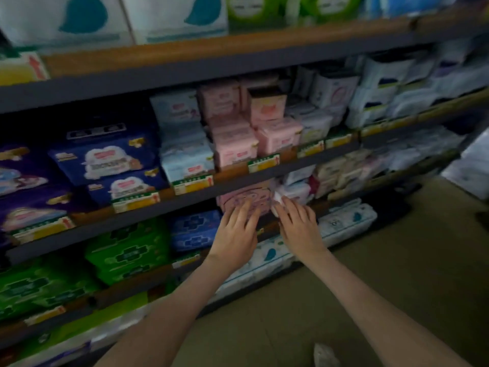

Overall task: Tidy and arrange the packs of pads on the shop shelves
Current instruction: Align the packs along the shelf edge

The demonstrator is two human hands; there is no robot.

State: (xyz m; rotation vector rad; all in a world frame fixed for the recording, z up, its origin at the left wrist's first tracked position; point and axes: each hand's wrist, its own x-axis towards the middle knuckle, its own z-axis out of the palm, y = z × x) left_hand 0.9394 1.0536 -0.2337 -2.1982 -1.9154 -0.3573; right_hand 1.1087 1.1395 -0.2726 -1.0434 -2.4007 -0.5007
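At a shop's shelving aisle, a person's two bare forearms reach out over the tan floor [397, 274] toward a low shelf [124, 290] stocked with packs of pads. The left hand [238, 229] lies with fingers straight and spread, pressed flat on the front of a pink pack [246, 197] that stands upright at the shelf's front edge. The right hand [299, 226], fingers stretched out and close together, touches that pack's right side with its fingertips, where a white pack [293, 193] stands just beside it. Whether these fingertips pinch the wrapper cannot be told. Blue packs [194, 229] and green packs [127, 250] fill the same shelf to the left, each printed with a cross-shaped emblem. One level lower sit white packs with teal marks [349, 221]. On the shelf above, dark blue packs [105, 157] bearing a white cloud-shaped panel are stacked beside pale blue packs [185, 154] and pink packs [235, 149], several carrying a small red logo. Yellow-and-green price tags [191, 182] with red figures line the shelf edges. Higher still stand large white packs with a teal drop shape [79, 17] and bright green packs [254, 9]. Every label and tag is too blurred to read.
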